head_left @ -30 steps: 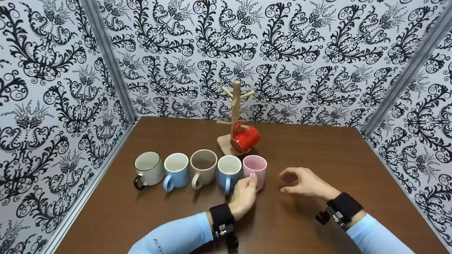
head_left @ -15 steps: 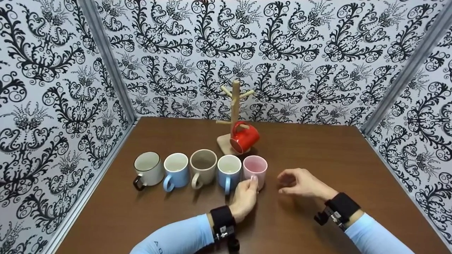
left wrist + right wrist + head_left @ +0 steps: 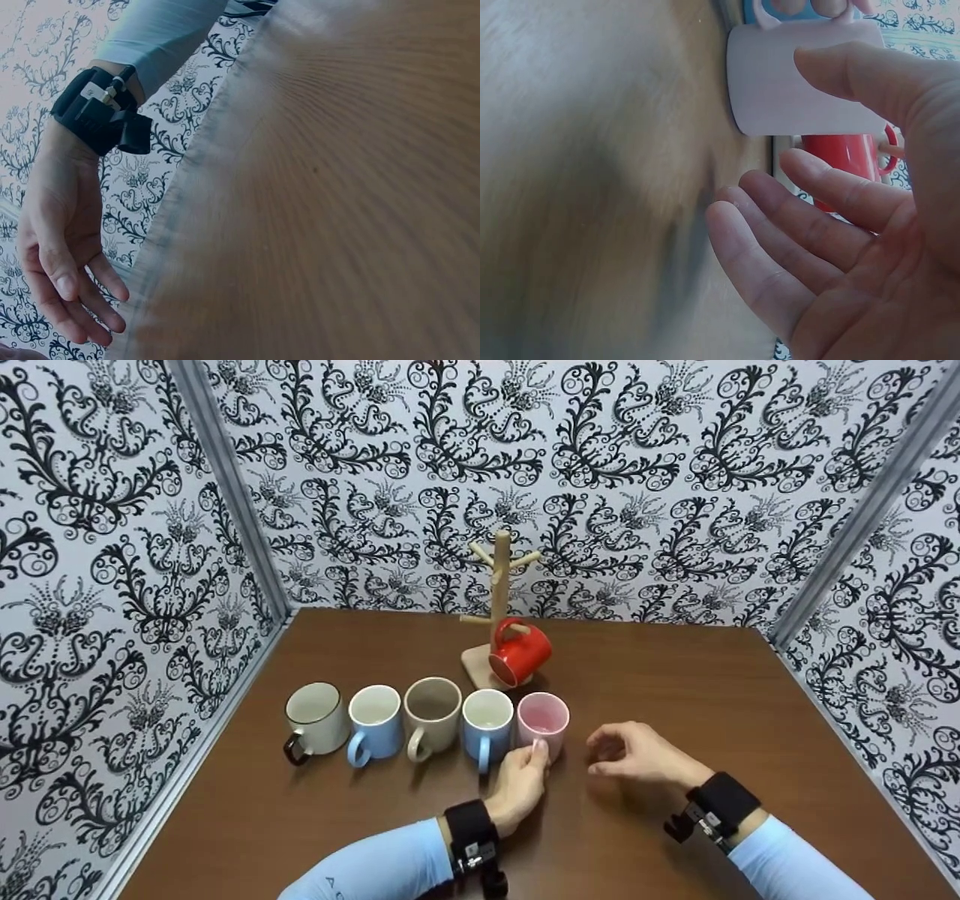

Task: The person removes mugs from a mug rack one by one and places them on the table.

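My left hand (image 3: 517, 784) pinches the handle of a pink mug (image 3: 545, 712), thumb on top. In the right wrist view, left-hand fingertips curl through the handle of this pink mug (image 3: 802, 82). To the mug's right, my right hand (image 3: 641, 754) hovers apart from it with loosely bent fingers and nothing in them. The right wrist view shows the spread fingers (image 3: 757, 270) of that hand facing the mug. The right hand (image 3: 67, 247) also appears in the left wrist view, relaxed. Left of the pink mug stands a blue mug (image 3: 480, 735), close beside it.
A beige mug (image 3: 441, 727), another blue mug (image 3: 384, 733) and a white mug (image 3: 326, 727) with a black handle continue the row leftward. Behind stands a wooden mug tree (image 3: 501, 592) with a red mug (image 3: 529, 654) hanging on a lower peg. Patterned walls surround the brown table (image 3: 675, 675).
The pink mug and my left hand have shifted very slightly toward me. My right hand has drifted a little left, nearer the mug, and slightly toward me.
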`<control>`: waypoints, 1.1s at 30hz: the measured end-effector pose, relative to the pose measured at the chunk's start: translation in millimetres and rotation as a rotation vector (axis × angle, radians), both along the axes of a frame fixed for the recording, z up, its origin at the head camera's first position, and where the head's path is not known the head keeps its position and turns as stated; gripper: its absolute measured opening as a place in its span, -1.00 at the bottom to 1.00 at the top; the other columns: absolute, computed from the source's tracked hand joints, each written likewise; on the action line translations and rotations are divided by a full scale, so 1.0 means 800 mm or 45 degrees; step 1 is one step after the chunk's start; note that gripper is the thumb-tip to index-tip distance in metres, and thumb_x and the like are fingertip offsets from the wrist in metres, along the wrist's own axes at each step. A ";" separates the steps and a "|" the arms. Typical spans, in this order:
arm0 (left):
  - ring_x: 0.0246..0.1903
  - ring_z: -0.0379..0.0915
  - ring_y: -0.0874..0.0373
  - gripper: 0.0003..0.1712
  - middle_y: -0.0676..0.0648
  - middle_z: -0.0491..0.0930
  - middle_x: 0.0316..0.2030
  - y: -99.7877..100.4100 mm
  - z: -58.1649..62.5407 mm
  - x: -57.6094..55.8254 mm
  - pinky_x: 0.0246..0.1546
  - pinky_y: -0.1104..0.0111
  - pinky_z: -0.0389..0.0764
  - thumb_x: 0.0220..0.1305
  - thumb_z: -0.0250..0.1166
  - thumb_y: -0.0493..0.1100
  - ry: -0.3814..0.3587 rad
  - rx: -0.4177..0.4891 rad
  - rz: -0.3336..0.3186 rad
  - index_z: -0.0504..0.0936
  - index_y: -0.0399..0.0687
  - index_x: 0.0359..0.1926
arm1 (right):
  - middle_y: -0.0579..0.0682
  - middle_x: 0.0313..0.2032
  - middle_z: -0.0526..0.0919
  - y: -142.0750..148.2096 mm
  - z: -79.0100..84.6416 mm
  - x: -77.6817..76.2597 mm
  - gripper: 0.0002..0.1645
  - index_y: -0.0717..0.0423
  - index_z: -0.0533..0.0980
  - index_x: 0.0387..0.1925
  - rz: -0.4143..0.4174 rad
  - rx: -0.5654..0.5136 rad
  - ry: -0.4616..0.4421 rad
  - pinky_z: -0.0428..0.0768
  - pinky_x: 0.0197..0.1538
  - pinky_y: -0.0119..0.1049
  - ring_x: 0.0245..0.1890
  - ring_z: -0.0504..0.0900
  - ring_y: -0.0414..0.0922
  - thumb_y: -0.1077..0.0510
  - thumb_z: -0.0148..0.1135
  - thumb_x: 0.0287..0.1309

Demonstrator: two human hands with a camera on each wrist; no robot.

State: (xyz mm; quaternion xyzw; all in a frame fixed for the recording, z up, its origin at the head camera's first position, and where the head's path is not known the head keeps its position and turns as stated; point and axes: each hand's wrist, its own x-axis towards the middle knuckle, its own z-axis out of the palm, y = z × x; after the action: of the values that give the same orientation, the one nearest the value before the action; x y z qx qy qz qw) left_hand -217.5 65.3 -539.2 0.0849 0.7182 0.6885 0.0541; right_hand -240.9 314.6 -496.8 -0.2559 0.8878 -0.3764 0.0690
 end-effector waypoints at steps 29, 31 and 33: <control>-0.64 0.52 0.22 -0.76 -0.14 0.71 -0.34 -0.027 0.001 0.010 -0.66 0.44 0.46 0.49 0.31 -0.22 -0.018 0.160 -0.191 0.67 -0.38 -0.05 | 0.08 -0.10 0.80 -0.002 -0.005 0.009 -0.52 0.26 0.66 0.03 -0.019 -0.025 -0.072 0.71 0.03 -0.23 -0.09 0.79 -0.06 0.06 0.57 0.18; -0.58 0.57 0.16 -0.78 -0.13 0.69 -0.30 -0.030 0.002 0.014 -0.59 0.39 0.57 0.43 0.33 -0.31 0.031 0.145 -0.211 0.65 -0.39 -0.01 | 0.06 -0.10 0.80 -0.002 -0.005 0.010 -0.52 0.26 0.66 0.03 -0.024 -0.026 -0.081 0.71 0.03 -0.24 -0.09 0.79 -0.05 0.07 0.57 0.17; -0.55 0.63 0.04 -0.73 -0.10 0.67 -0.29 -0.034 0.004 0.019 -0.54 0.40 0.61 0.36 0.35 -0.36 0.103 0.094 -0.229 0.62 -0.40 0.03 | 0.06 -0.11 0.80 -0.002 -0.005 0.010 -0.52 0.25 0.66 0.02 -0.026 -0.027 -0.081 0.70 0.02 -0.24 -0.09 0.78 -0.05 0.07 0.57 0.17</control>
State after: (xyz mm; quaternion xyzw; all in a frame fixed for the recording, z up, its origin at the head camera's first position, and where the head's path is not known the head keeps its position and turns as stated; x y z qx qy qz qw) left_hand -202.3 38.4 -536.0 0.1785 0.6836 0.7027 0.0835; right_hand -232.8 313.0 -500.5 -0.2355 0.8836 -0.3944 0.0905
